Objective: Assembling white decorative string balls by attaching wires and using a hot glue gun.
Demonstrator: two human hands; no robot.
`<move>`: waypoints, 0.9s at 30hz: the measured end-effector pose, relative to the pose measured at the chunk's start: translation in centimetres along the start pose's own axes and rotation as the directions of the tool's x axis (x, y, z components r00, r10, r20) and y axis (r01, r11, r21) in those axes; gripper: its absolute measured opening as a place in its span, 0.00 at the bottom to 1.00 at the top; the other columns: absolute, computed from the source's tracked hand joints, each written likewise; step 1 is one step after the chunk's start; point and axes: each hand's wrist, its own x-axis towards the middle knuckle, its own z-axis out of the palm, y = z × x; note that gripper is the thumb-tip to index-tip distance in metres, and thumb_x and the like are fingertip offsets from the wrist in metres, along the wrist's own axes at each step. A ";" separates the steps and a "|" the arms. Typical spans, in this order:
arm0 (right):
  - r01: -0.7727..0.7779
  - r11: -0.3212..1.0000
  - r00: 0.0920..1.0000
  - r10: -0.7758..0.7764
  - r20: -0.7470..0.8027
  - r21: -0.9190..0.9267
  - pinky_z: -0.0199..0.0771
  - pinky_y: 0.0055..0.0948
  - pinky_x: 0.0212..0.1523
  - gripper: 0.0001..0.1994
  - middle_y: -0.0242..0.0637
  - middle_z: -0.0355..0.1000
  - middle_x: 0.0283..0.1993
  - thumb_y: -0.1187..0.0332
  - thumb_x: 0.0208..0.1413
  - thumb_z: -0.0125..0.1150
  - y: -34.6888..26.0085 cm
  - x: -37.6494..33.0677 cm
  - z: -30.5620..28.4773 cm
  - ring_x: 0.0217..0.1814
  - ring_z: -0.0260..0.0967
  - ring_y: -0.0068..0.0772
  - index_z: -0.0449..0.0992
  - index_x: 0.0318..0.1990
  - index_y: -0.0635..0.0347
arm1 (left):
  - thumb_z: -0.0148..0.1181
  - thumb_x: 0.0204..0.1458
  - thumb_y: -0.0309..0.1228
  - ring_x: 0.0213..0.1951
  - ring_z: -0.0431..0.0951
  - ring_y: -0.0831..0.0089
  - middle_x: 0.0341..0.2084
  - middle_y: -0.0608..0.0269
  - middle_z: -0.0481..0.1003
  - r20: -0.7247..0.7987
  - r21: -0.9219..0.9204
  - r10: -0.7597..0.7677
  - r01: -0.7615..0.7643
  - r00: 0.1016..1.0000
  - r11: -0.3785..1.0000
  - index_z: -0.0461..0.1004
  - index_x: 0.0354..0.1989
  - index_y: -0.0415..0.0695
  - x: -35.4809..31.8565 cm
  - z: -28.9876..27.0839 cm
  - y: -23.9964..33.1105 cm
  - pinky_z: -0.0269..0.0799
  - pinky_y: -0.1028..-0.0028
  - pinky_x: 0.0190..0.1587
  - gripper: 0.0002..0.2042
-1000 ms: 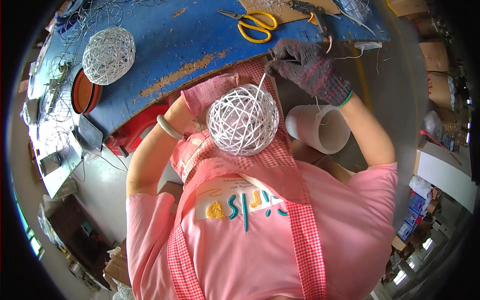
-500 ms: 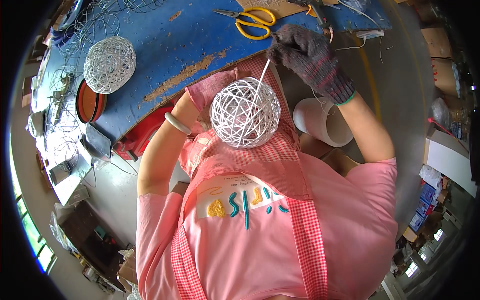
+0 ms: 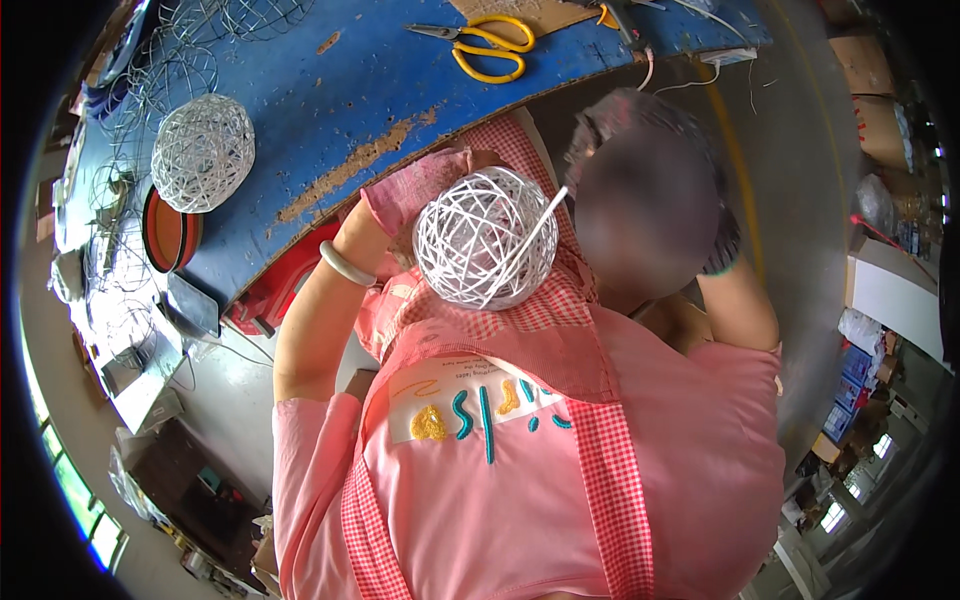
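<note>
My left hand (image 3: 418, 188), in a pink glove, holds an openwork ball of white strands (image 3: 485, 240) over my lap. Most of its fingers are hidden behind the ball. From the ball a white strand (image 3: 545, 218) runs tight up to the right, toward my right hand (image 3: 610, 130). That hand wears a dark knitted glove and is closed at the strand's end; a blurred patch covers much of it. Another white openwork ball (image 3: 204, 153) rests on the left of the blue table (image 3: 300, 110).
Yellow-handled scissors (image 3: 490, 48) lie at the table's far side, near a glue gun (image 3: 628, 28) with a cord. Tangled wire frames (image 3: 180, 60) cover the far left. A round reddish-brown container (image 3: 172, 228) stands at the left edge, and something red (image 3: 262, 305) is under the table.
My right hand has come down and a little to the right, swinging the white strand lower across the ball. My left hand still holds the ball in nearly the same place.
</note>
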 end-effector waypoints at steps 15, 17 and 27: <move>-0.213 0.974 0.975 0.206 0.085 0.078 0.74 0.28 0.36 0.07 0.39 0.74 0.32 0.74 0.54 0.62 5.1 0.9 6.4 0.34 0.75 0.31 0.72 0.38 0.64 | 0.47 0.61 0.48 0.47 0.75 0.66 0.45 0.53 0.76 -0.092 0.194 0.049 -0.030 0.995 0.980 0.73 0.53 0.39 -1.2 1.9 2.8 0.69 0.67 0.53 0.25; -0.246 0.957 0.968 0.234 0.089 0.155 0.74 0.27 0.36 0.05 0.38 0.74 0.32 0.74 0.55 0.60 5.4 0.5 5.9 0.34 0.74 0.27 0.72 0.37 0.63 | 0.47 0.61 0.48 0.48 0.75 0.66 0.46 0.53 0.76 -0.094 0.062 0.017 -0.011 0.995 0.998 0.72 0.53 0.39 -1.2 1.7 2.5 0.69 0.67 0.53 0.24; -0.336 0.765 0.934 0.347 0.088 0.550 0.75 0.29 0.38 0.07 0.38 0.74 0.32 0.77 0.50 0.63 6.0 -1.6 9.3 0.37 0.75 0.30 0.73 0.37 0.64 | 0.51 0.61 0.47 0.51 0.73 0.69 0.52 0.53 0.72 -0.162 0.346 0.035 0.024 0.986 0.938 0.63 0.61 0.35 -1.6 2.3 2.6 0.69 0.72 0.55 0.28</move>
